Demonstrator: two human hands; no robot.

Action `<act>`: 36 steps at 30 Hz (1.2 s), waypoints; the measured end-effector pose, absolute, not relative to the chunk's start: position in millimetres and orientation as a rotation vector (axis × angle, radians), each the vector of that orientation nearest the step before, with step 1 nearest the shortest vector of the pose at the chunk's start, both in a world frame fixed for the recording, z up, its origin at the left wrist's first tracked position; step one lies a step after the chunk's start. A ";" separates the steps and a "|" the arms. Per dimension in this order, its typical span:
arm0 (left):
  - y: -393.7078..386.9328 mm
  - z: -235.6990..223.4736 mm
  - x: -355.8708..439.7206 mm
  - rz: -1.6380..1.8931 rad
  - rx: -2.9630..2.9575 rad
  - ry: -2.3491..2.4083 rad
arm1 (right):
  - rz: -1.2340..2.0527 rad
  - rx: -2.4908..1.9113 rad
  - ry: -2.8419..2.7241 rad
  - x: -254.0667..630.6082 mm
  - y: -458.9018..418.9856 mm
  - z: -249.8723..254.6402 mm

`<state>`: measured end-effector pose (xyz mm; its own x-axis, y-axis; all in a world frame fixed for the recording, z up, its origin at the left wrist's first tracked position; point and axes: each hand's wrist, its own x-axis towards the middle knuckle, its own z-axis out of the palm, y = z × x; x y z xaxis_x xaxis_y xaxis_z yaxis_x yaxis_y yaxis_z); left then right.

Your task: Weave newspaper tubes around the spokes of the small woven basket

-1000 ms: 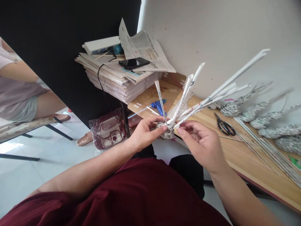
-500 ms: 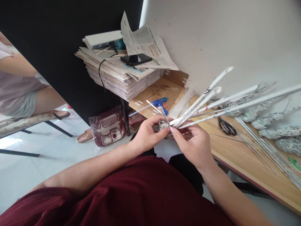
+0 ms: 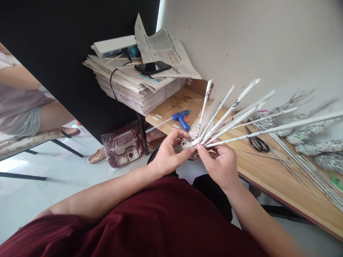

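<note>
A small woven newspaper piece (image 3: 187,144) is held between my hands above my lap, partly hidden by the fingers. Several rolled paper tubes (image 3: 226,113) fan out from it, up and to the right. My left hand (image 3: 174,148) is closed on the woven piece from the left, thumb pressed at the base of the tubes. From the other side my right hand (image 3: 218,160) pinches the tube bases with its thumb; its other fingers are curled underneath, partly out of sight.
On the wooden table (image 3: 257,169) are black scissors (image 3: 258,142), thin paper rods (image 3: 308,166) and woven paper pieces (image 3: 329,162). A blue glue gun (image 3: 182,119) lies on cardboard. Behind it, a newspaper stack (image 3: 139,92) bears a phone (image 3: 152,67). A person (image 3: 29,96) sits at left.
The tubes have spread into a wider fan. One that pointed up-left past my left hand now stands nearly upright further right. Both hands keep almost the same place and grip.
</note>
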<state>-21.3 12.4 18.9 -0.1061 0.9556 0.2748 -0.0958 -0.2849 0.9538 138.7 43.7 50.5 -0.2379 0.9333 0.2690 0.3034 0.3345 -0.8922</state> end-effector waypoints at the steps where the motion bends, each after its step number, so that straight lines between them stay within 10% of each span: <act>1: 12.9 18.6 -21.8 1.566 1.323 1.039 | 0.964 -1.107 -1.717 139.3 44.2 50.1; 36: 7.2 19.5 -31.4 1.479 2.250 1.234 | 1.103 -1.111 -1.515 139.5 49.8 41.4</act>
<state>-31.4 7.2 19.5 0.1609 0.7173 0.6779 0.5387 -0.6393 0.5487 139.5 49.8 41.4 -0.1628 0.9727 0.1655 0.1413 0.1890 -0.9717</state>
